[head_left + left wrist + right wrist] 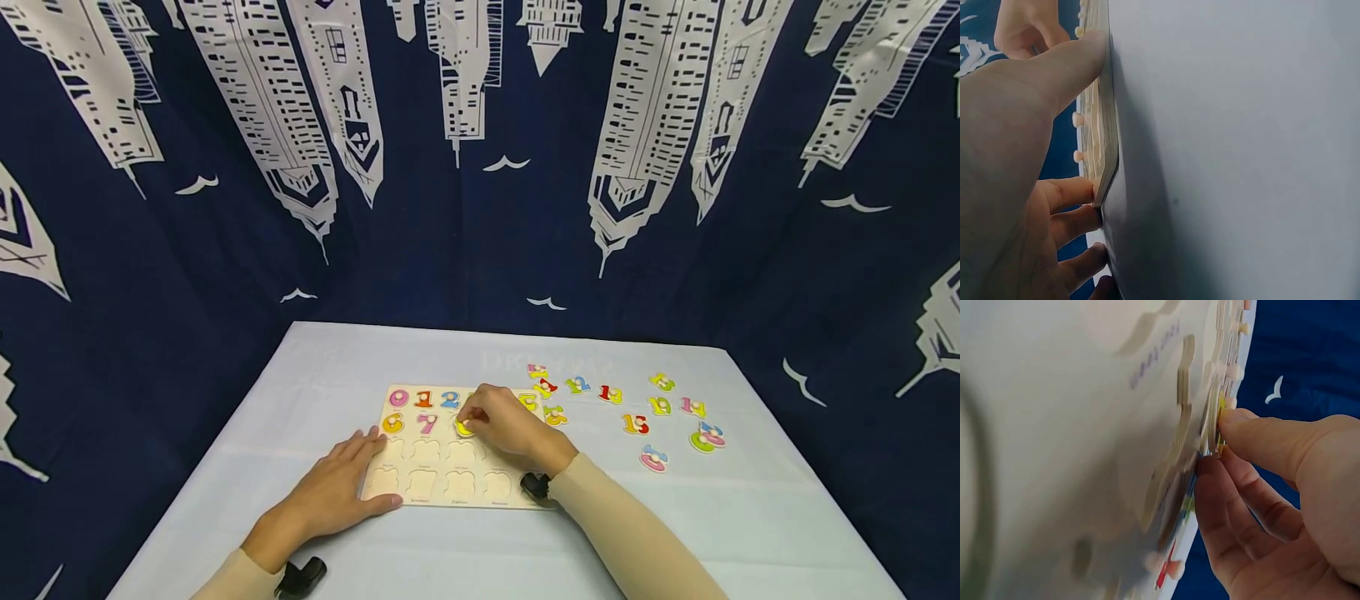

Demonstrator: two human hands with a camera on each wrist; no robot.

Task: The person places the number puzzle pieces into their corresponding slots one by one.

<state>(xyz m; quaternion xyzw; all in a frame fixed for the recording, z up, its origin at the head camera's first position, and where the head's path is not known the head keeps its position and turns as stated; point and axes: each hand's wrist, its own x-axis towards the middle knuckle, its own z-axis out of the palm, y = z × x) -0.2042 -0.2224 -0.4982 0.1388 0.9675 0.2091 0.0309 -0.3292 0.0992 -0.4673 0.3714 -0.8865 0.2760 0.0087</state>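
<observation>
A wooden number puzzle board (442, 495) lies on the table, with knobbed pieces 0, 1, 2, 6 and 7 in its recesses. My right hand (504, 421) is over the second row and pinches a yellow puzzle piece (462, 429) between thumb and fingers. In the right wrist view this yellow piece (1220, 403) is tilted close over the board, its number mostly hidden by the thumb. My left hand (337, 483) rests at the board's left side, fingers spread, the thumb on the front left corner. The left wrist view shows that thumb (1079, 59) along the board's edge.
Loose number pieces lie right of the board, among them a red-orange 15 (636, 424), a red 13 (611, 394) and a pink-blue piece (654, 458). Two pieces overlap in a small pile (703, 442). A dark blue cloth (465, 233) hangs behind the white table (675, 533).
</observation>
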